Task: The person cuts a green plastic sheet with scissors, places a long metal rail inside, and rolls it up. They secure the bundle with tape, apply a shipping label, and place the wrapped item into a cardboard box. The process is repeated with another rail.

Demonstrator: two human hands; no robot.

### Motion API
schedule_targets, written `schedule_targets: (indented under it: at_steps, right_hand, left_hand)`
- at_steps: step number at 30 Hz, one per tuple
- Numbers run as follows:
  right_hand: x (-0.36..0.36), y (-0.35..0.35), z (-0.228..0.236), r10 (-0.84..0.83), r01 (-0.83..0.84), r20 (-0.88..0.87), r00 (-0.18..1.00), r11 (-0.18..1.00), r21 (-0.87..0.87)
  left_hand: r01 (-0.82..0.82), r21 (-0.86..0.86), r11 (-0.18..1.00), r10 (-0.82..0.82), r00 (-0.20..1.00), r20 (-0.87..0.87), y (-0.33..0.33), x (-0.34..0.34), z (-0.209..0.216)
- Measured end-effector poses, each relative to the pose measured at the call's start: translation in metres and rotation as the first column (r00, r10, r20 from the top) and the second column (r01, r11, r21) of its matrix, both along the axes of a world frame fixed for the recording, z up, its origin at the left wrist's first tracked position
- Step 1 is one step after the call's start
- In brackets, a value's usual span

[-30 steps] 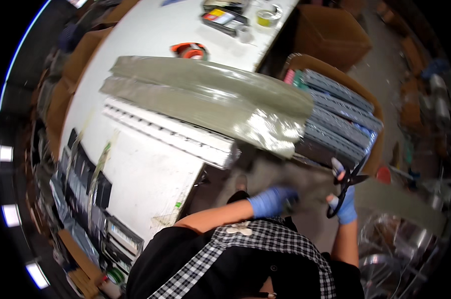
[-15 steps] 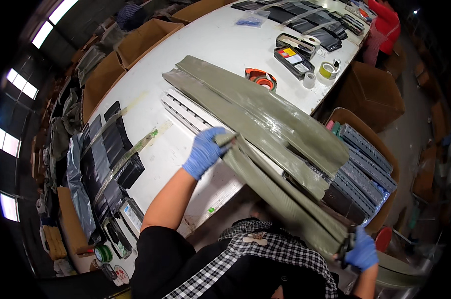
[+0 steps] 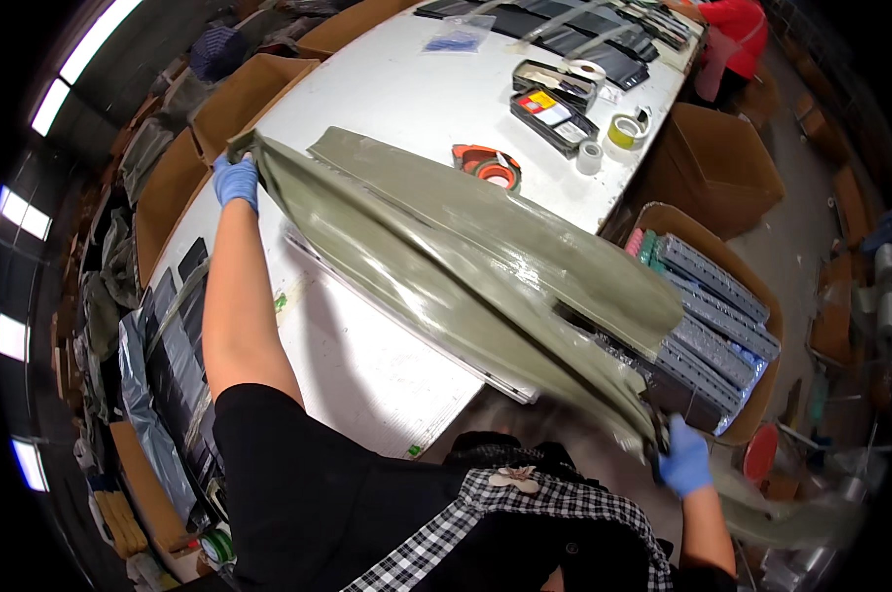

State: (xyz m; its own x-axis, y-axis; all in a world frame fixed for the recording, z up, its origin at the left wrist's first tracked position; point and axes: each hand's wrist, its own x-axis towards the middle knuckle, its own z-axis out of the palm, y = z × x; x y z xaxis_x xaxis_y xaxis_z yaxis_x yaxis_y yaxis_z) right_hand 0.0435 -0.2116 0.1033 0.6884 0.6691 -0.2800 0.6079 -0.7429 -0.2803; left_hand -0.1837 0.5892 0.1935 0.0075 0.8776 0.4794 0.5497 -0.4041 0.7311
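My left hand (image 3: 237, 181), in a blue glove, reaches far out over the table and grips the end of a long olive-green sheet (image 3: 416, 281). The glossy sheet stretches slantwise down to my right hand (image 3: 684, 459), also gloved in blue. That hand is closed on black-handled scissors (image 3: 655, 439) at the sheet's near end; the blades are hard to make out. Beneath the stretched sheet, the edge of a pale slotted strip (image 3: 510, 387) shows. Another olive-green piece (image 3: 495, 222) lies flat just beyond it.
On the white table (image 3: 337, 385) are an orange tape dispenser (image 3: 490, 168), tape rolls (image 3: 627, 130) and black trays (image 3: 554, 120). Right of it stands a carton (image 3: 756, 306) of wrapped grey strips. Dark packs (image 3: 170, 345) lie at the left. A person in red (image 3: 737, 39) is at the far right.
My left hand has moved away from me and to the left, drawing the olive-green sheet out along the table over the pale strip. My right hand has risen slightly with the scissors.
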Motion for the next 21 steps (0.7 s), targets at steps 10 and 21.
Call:
schedule_targets:
  at_steps: [10, 21]
  right_hand:
    - [0.054, 0.202, 0.010, 0.150, -0.158, -0.097, 0.984, 0.985, -0.071]
    - [0.056, 0.186, -0.020, 0.295, -0.291, -0.302, 0.906, 0.955, 0.060]
  left_hand:
    - [0.650, -0.712, -0.265, -0.804, 0.258, 0.535, -0.438, 0.046, -0.072]
    - [0.963, -0.163, -0.217, 0.178, 0.203, 0.963, -0.626, 0.156, -0.208]
